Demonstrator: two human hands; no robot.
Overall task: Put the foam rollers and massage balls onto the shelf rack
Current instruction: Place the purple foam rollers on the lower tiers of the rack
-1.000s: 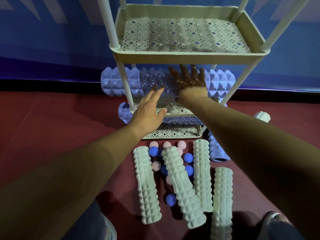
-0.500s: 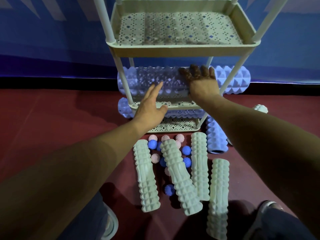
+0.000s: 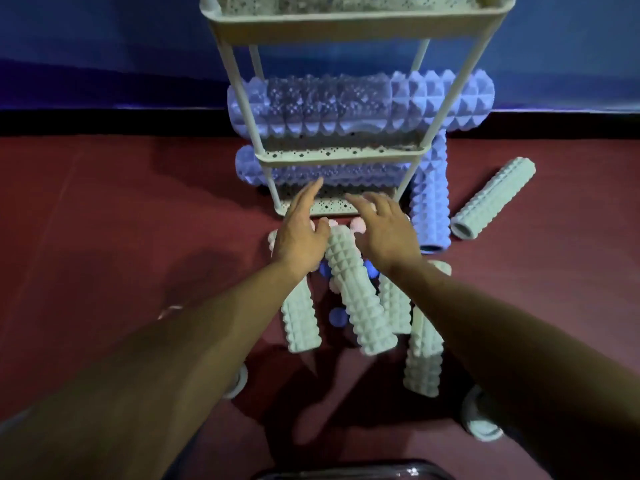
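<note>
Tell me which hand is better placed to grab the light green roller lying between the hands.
Left, narrowly. The left hand already sits against the light green roller, thumb at its top end; the right hand hovers beside it, both open.

We see the shelf rack [image 3: 341,157] only in part: its top tier runs out past the upper edge. Below the rack, our left hand [image 3: 300,237] and right hand [image 3: 388,233] cover most of the massage balls [image 3: 337,318], so we cannot count them. Our forearms leave the lower edge.

Rollers [image 3: 360,292] on red floor [image 3: 138,209]
</note>
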